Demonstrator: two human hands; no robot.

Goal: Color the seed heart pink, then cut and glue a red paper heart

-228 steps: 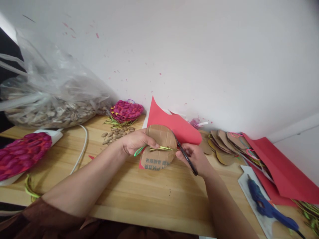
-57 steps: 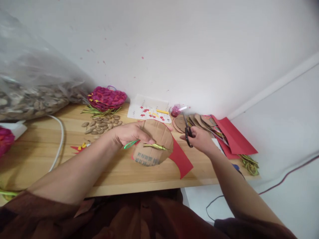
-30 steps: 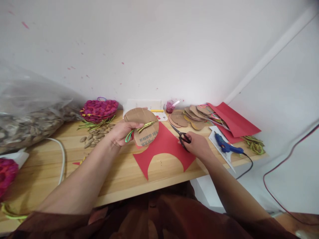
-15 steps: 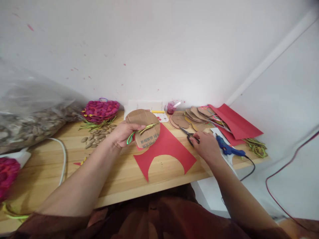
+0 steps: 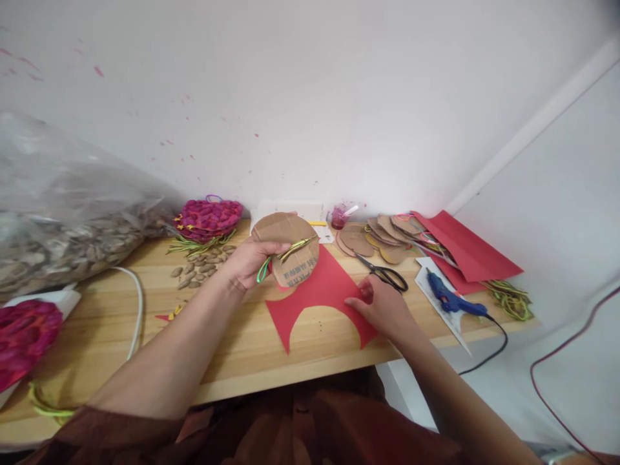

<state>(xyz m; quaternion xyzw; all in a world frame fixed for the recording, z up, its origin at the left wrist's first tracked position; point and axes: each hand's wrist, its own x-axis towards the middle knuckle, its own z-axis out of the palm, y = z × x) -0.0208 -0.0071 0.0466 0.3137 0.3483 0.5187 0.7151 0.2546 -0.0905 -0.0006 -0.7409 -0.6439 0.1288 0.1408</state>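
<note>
My left hand [image 5: 254, 259] is closed on the edge of a round cardboard disc [image 5: 285, 226], its thumb pressing a bundle of yellow-green raffia strands [image 5: 300, 246] against the face. A green loop of cord [image 5: 263, 270] hangs out beside the thumb. A thin edge of red shows behind the disc. My right hand [image 5: 385, 307] is over the right side of a red paper sheet [image 5: 314, 294] with a round cut-out, thumb and fingers apart; whether it touches the paper I cannot tell. Just beyond it, black-handled scissors [image 5: 385, 274] lie on the wooden table [image 5: 242, 349].
A blue glue gun [image 5: 453, 298] with a black cord rests on white paper at right. Behind are stacked cardboard pieces [image 5: 358, 240], red sheets [image 5: 475, 248] and a jar of pink paint [image 5: 338, 219]. Leftward are pistachio-like shells [image 5: 198, 270], a plastic bag [image 5: 92, 239] and pink decorated discs [image 5: 208, 216].
My right hand has let go of the scissors, leaving them on the table, and moved left and nearer over the red paper. My left hand keeps its hold on the disc.
</note>
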